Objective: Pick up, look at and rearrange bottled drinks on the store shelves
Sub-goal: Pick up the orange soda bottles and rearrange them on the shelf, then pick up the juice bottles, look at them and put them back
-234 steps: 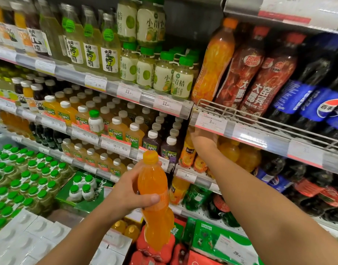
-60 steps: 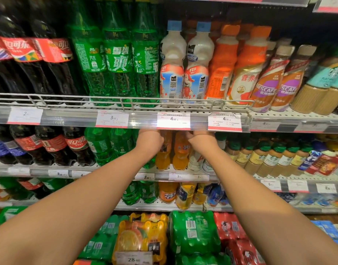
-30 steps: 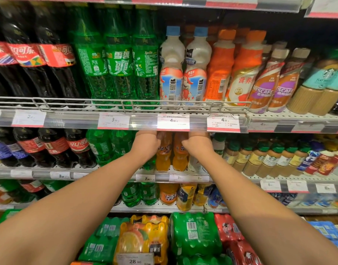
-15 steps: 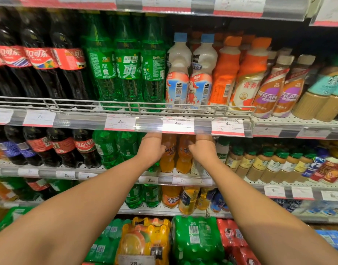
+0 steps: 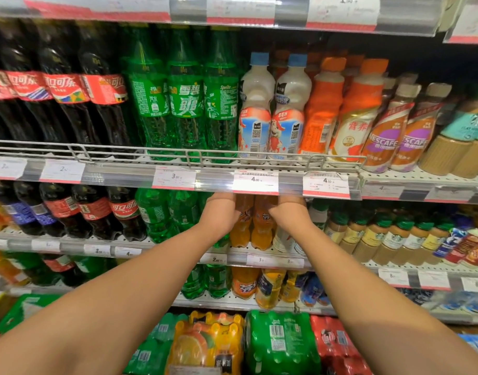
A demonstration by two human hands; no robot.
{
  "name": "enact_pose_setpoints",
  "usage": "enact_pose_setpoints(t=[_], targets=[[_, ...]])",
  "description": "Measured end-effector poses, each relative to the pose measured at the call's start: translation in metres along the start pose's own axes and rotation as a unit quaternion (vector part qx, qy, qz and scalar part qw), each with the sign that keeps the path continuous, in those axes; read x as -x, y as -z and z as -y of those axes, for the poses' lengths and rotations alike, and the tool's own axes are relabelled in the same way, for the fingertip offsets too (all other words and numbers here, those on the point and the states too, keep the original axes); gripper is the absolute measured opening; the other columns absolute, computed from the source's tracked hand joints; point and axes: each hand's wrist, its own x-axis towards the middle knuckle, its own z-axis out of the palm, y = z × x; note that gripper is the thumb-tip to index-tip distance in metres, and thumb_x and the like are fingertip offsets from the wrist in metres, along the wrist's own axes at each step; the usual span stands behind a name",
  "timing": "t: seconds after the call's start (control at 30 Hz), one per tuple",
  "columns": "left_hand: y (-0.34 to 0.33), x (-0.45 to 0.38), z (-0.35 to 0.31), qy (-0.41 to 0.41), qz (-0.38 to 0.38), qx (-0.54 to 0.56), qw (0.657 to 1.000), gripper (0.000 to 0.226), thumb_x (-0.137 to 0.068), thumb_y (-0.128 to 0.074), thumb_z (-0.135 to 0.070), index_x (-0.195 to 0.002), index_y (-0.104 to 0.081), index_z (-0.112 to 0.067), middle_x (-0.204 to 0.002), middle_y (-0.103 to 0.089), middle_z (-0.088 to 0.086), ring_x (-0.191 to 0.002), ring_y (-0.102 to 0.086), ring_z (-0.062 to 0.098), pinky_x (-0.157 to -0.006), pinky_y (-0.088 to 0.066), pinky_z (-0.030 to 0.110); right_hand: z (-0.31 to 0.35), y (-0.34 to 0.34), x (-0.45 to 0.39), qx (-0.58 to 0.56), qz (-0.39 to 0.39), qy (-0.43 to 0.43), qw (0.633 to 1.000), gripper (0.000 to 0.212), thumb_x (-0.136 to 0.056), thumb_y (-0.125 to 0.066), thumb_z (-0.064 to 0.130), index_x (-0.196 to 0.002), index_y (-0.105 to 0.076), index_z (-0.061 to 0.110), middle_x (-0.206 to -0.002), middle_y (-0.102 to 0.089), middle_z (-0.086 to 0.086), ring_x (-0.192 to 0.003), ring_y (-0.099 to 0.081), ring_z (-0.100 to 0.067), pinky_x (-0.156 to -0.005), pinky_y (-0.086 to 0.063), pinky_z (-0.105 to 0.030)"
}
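Both arms reach under the price rail into the second shelf (image 5: pixel 265 259), the left hand (image 5: pixel 219 215) and right hand (image 5: pixel 286 215) flanking two orange soda bottles (image 5: pixel 252 228) that stand upright side by side. Nothing is lifted yet, so I'd judge the rearranging here barely begun. The fingers are hidden behind the bottles, so I cannot tell whether they grip.

orange bottles (image 5: pixel 250 226), green bottles (image 5: pixel 186 101)
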Motion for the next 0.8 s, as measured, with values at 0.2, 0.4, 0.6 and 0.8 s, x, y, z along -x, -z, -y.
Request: enact_pose_setpoints(t=[0.2,0.4,0.6,0.8], targets=[[0.003,0.015,0.010,-0.013,-0.014,0.022,1.000,0.027,-0.092,-0.065,-0.023,-0.117,-0.062,-0.014,-0.110,-0.064,0.008,-0.101,-0.062,0.025,-0.083,-0.048,0.032,0.004,-0.002,0.020,0.080,-0.062,0.060,0.993,0.030,-0.096,-0.061,0.042,-0.086,-0.061,0.013,-0.090,-0.066,-0.008,-0.090,-0.068,-0.030,-0.078,-0.060,-0.041],[0.021,0.067,0.023,-0.074,-0.002,0.050,0.996,0.052,-0.093,-0.064,-0.030,-0.143,-0.049,-0.028,-0.139,-0.053,-0.007,-0.100,-0.062,0.012,-0.092,-0.053,0.036,0.001,-0.021,0.068,0.087,-0.164,0.113,0.976,0.054,-0.098,-0.058,0.043,-0.142,-0.044,0.014,-0.138,-0.054,-0.008,-0.109,-0.064,-0.030,-0.075,-0.049,-0.038],[0.060,0.111,0.043,-0.047,-0.017,0.051,0.997,0.023,-0.094,-0.060,-0.036,-0.116,-0.066,-0.031,-0.115,-0.064,-0.011,-0.094,-0.062,0.011,-0.086,-0.053,0.037,0.029,-0.030,0.113,0.039,-0.053,0.217,0.974,0.035,-0.094,-0.061,0.043,-0.127,-0.060,0.030,-0.107,-0.073,0.007,-0.094,-0.069,-0.018,-0.081,-0.059,-0.039],[0.118,0.167,0.087,-0.006,0.009,0.039,0.999,0.022,-0.092,-0.060,-0.039,-0.110,-0.069,-0.032,-0.101,-0.070,-0.011,-0.090,-0.064,0.011,-0.083,-0.053,0.036,0.098,-0.048,0.150,0.061,0.061,0.338,0.937,0.030,-0.094,-0.064,0.044,-0.122,-0.065,0.033,-0.092,-0.066,0.017,-0.085,-0.062,-0.007,-0.080,-0.053,-0.032]])
